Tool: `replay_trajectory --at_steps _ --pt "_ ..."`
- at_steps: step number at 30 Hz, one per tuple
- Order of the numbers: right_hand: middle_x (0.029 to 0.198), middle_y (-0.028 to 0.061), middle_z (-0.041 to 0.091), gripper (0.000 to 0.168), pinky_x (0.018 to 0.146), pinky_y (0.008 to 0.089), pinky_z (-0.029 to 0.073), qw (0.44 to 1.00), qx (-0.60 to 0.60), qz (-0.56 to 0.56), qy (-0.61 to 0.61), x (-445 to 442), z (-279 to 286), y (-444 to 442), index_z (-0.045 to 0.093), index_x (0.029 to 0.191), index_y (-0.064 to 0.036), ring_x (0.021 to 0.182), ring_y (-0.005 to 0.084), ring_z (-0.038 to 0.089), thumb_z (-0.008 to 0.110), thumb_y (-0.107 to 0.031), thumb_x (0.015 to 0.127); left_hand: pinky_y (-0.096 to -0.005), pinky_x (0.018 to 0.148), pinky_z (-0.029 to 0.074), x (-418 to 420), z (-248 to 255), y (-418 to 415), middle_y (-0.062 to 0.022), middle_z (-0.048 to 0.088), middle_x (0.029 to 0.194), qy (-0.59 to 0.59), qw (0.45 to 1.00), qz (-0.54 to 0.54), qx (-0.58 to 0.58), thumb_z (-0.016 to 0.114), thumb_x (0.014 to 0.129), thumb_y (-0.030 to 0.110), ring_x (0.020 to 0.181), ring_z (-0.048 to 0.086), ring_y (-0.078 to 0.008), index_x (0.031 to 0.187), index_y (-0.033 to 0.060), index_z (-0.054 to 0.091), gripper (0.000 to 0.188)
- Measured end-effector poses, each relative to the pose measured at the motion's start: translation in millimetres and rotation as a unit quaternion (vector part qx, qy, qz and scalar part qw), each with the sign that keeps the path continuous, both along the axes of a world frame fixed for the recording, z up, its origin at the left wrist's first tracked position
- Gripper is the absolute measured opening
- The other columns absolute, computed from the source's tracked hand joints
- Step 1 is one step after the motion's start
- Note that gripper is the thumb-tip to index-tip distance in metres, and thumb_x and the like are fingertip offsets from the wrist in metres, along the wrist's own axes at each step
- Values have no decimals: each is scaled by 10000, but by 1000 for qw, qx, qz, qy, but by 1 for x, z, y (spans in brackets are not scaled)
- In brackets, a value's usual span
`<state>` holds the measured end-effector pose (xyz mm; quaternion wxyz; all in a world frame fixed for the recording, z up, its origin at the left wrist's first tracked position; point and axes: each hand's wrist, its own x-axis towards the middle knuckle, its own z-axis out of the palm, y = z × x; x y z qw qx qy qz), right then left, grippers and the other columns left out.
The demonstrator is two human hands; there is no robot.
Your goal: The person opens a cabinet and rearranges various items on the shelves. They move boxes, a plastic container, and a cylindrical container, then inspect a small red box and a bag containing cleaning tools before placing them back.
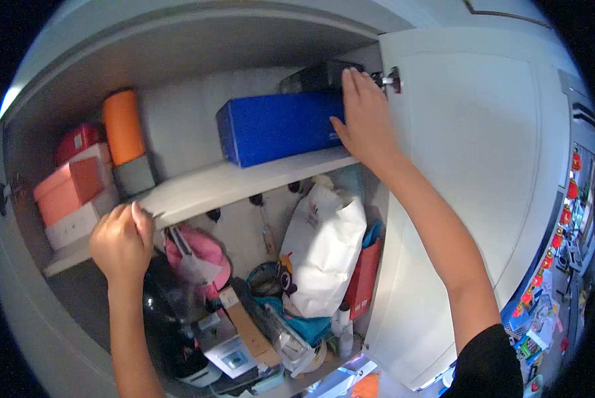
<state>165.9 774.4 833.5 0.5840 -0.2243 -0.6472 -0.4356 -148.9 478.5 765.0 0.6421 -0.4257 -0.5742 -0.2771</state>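
My right hand (369,117) is at the right end of a long blue box (285,127) on the cabinet's upper shelf. Its fingers point up and the thumb stands apart, over the box's end. Behind them, a black box (317,77) lies partly hidden. My left hand (123,239) is at the front edge of the shelf (212,186), with its fingers curled. A small dark tip shows beside the thumb; whether the hand holds something or only rests on the edge is hidden. Left of it are a salmon-pink box (71,191) and an orange cylinder (123,127) on a grey base.
The white cabinet door (466,149) stands open at right. Below the shelf are a white bag (324,248), a pink cap-like item (205,253), a red box (364,278), a cardboard box (247,326) and a black glossy object (165,308). Red lantern-like decorations (566,215) hang at far right.
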Motion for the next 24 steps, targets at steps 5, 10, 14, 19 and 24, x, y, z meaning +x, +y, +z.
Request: replay_trajectory --at_steps 5,10,14,19,24 --pt "1391 248 568 696 1104 482 452 952 -92 287 -46 -19 -139 -100 501 1413 43 1289 417 561 802 -207 837 -466 583 498 -10 -9 4 -142 611 669 20 999 28 5 620 963 224 615 632 -345 659 71 618 341" --pt "1369 255 544 800 1067 512 478 790 -319 504 -144 -59 -313 -209 472 1379 58 1232 411 594 889 -215 753 -430 519 480 -6 -6 11 -100 593 601 58 998 28 26 622 947 247 548 616 -311 592 90 618 388" --pt "1429 296 468 832 1105 511 437 767 -514 360 -134 -97 -410 -251 428 1424 56 1313 471 498 846 -316 808 -420 477 455 -9 -2 9 -86 568 559 73 996 27 35 629 932 251 495 586 -302 555 106 610 404" --pt "1391 306 479 736 1120 531 417 652 -512 537 -157 -129 -436 -289 476 1401 86 1332 458 481 821 -244 841 -411 442 426 -17 -3 8 -78 544 525 86 995 32 43 636 921 255 459 561 -296 523 105 584 428" --pt "1409 286 453 778 1109 501 406 624 -596 504 -46 -148 -453 -288 426 1436 71 1316 418 471 834 -189 826 -407 462 428 -16 -3 10 -71 554 556 88 995 34 40 633 918 246 485 563 -283 548 106 583 399"
